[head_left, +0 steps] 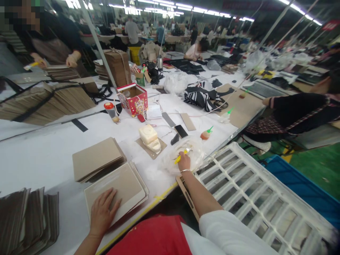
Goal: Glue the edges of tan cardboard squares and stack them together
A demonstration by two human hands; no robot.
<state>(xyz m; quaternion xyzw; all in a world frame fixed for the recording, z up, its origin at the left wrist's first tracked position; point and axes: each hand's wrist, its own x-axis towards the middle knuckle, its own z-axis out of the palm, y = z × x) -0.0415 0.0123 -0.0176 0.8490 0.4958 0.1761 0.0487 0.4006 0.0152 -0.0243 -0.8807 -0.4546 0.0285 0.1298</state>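
The yellow brush (177,160) is in the R hand's (184,162) grip, above crumpled clear plastic (197,153) nr the counter's (45,148) edge, & the L hand (104,209) lies flat, loosely spread, on the nearer board stack (117,182). Just beyond that I see a 2nd stack (97,156), w/ a cream container (148,136) on a bit of cardboard (163,145) to its R, then a phone (181,131) & small green-tipped bottle (205,135). Alongside the counter there's a white slatted rack (234,185), plus a co-worker's dark sleeve (297,109) further off.
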